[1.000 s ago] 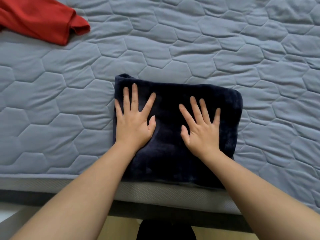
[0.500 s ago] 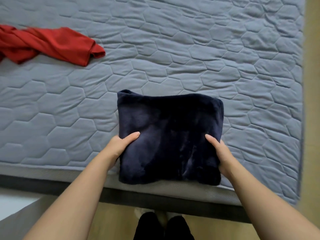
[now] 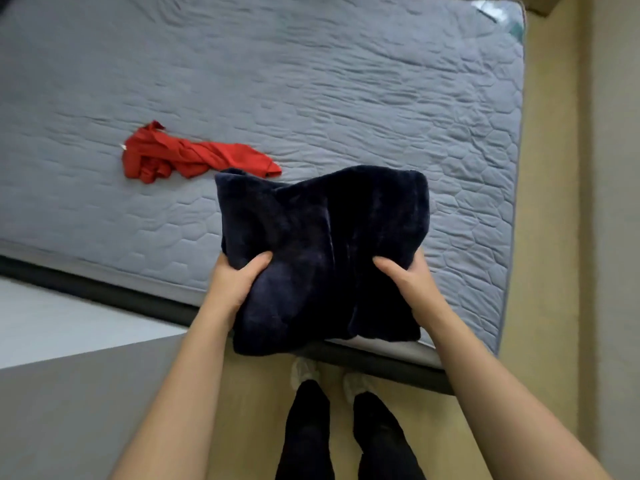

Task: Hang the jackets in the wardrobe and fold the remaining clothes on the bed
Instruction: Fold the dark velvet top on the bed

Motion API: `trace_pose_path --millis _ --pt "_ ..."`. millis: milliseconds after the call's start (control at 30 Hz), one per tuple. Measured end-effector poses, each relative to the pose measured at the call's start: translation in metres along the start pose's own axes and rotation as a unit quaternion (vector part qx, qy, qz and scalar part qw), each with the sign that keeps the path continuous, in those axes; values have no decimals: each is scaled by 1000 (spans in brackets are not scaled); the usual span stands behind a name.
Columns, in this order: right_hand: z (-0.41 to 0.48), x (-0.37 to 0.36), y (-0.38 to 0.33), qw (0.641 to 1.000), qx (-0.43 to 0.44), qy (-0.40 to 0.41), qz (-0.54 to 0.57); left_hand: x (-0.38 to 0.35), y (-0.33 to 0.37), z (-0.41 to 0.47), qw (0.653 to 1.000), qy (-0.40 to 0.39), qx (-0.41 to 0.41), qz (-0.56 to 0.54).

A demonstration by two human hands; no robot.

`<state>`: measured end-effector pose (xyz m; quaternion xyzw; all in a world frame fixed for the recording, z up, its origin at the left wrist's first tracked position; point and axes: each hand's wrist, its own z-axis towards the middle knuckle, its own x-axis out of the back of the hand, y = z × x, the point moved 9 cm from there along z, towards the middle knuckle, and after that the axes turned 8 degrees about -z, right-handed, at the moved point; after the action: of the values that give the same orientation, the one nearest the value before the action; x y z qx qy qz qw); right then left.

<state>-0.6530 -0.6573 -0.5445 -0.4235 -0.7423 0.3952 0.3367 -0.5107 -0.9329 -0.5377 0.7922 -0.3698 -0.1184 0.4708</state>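
We mark the folded garment (image 3: 322,244) as deep navy, plain, with a faint sheen. The crumpled garment (image 3: 194,159) is solid red. The mattress (image 3: 311,81) is grey-blue, quilted in a hexagon pattern; we note its frame (image 3: 104,292) as dark grey, the floor (image 3: 547,237) tan, the trousers (image 3: 304,438) black, the shoes (image 3: 303,370) pale.

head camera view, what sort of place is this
Probably a bedroom: a grey quilted mattress on a dark bed frame, a crumpled red garment on it, and a folded navy fleece garment held over its edge.
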Motion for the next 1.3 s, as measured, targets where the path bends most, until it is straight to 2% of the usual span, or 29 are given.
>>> trace_pose_path --millis 133,267,367,433,500,567,667,767,867,967,1033,1133,1200,1300 --pt "-44 -27 -72 994 70 -84 -17 55 42 -72 996 77 -29 -34" --pt "-69 -53 -114 976 107 -180 -52 101 57 -145 981 166 -52 -86" --pt "-78 -68 -131 955 116 -250 -109 127 64 -195 965 229 -60 -112" --pt "-82 -74 -142 936 131 -255 -204 145 74 -225 952 276 -75 -109" --pt "-94 -80 -162 891 201 -216 -346 156 83 -249 942 310 -73 -104" --pt "-129 -97 -185 847 296 -215 -385 161 82 -266 935 331 -44 -118" --pt "-204 -136 -197 770 395 -314 -389 160 66 -284 924 349 14 -154" --pt "-256 -169 -186 657 434 -363 -498 159 41 -301 905 369 70 -198" --pt "-295 -191 -174 539 511 -326 -584 167 17 -318 885 372 131 -246" --pt "-326 -212 -158 456 585 -267 -616 177 -3 -335 861 380 188 -280" --pt "-343 -228 -151 429 607 -241 -624 182 -14 -344 849 391 189 -301" --pt "-369 -250 -149 414 639 -222 -609 196 -24 -361 826 420 159 -340" --pt "-397 -266 -145 407 658 -251 -581 209 -37 -382 812 433 135 -368" --pt "-417 -283 -148 413 660 -297 -553 215 -51 -408 819 429 98 -368"
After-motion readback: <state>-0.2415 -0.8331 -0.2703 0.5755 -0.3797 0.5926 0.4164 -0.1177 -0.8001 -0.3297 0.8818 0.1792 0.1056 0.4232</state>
